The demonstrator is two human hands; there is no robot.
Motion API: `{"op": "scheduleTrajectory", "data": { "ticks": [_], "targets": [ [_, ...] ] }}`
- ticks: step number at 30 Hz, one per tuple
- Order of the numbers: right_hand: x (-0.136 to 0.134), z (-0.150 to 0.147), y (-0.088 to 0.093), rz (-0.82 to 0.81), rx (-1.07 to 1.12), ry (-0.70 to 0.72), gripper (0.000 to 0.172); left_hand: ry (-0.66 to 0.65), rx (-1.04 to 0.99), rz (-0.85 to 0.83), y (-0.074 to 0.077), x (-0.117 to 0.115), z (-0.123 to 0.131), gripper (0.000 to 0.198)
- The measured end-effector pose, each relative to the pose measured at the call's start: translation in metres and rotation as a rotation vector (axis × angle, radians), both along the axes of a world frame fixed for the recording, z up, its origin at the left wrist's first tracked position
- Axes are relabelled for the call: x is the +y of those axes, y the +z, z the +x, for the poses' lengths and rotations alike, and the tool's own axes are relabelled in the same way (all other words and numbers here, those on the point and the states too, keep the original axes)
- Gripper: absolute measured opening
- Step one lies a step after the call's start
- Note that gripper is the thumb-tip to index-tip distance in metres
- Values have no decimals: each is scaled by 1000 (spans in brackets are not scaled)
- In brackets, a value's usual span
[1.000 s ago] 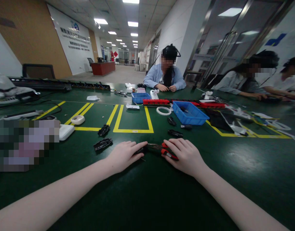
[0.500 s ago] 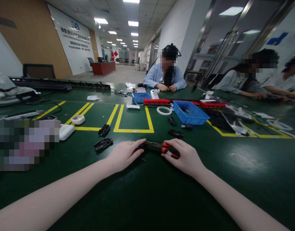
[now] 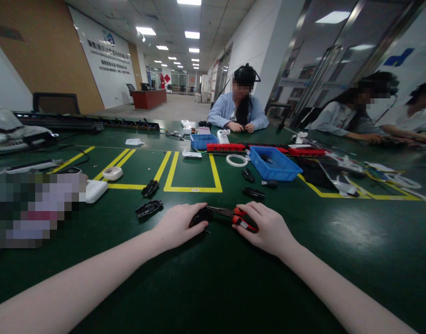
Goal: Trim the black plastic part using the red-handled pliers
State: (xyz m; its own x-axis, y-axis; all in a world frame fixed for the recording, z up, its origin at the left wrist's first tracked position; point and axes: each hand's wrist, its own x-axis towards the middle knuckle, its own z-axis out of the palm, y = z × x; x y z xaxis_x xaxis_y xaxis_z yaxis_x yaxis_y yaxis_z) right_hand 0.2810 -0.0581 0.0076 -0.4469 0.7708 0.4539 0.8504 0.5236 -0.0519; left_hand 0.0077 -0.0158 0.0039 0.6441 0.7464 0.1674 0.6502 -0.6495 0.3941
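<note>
My left hand point(image 3: 180, 225) is closed around a small black plastic part point(image 3: 201, 216), with fingers and thumb on either side of it. A thin pin-like piece point(image 3: 207, 231) shows just below that part. In my right hand point(image 3: 265, 227) are red-handled long-nose pliers point(image 3: 238, 217), their jaws pointing left and reaching the black part; what the tips touch is too small to tell. Left of my left hand lie two black plastic pieces, a larger one point(image 3: 149, 209) and a smaller one point(image 3: 151, 188). Beyond my right hand rests a dark elongated piece point(image 3: 254, 193).
A blue bin point(image 3: 275, 163) and a roll of white tape point(image 3: 237, 160) stand ahead to the right. Yellow tape outlines point(image 3: 192, 189) mark the green table point(image 3: 213, 287). A white box point(image 3: 95, 190) lies at left. Across the table sits a person point(image 3: 238, 109); others sit at right.
The black part in my left hand is turned so more of it shows. The pliers have shifted slightly left, their tips still at the part.
</note>
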Motion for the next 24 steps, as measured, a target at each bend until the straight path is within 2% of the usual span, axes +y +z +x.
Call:
{"op": "scheduleTrajectory", "data": {
  "ticks": [9, 15, 24],
  "targets": [
    [0, -2, 2, -34, -1, -28, 32, -51, 9, 10, -2, 2, -1, 43],
    [4, 3, 2, -36, -6, 14, 32, -74, 20, 22, -2, 3, -1, 42],
    [5, 7, 1, -23, -13, 26, 34, -26, 11, -2, 2, 0, -1, 44]
  ]
}}
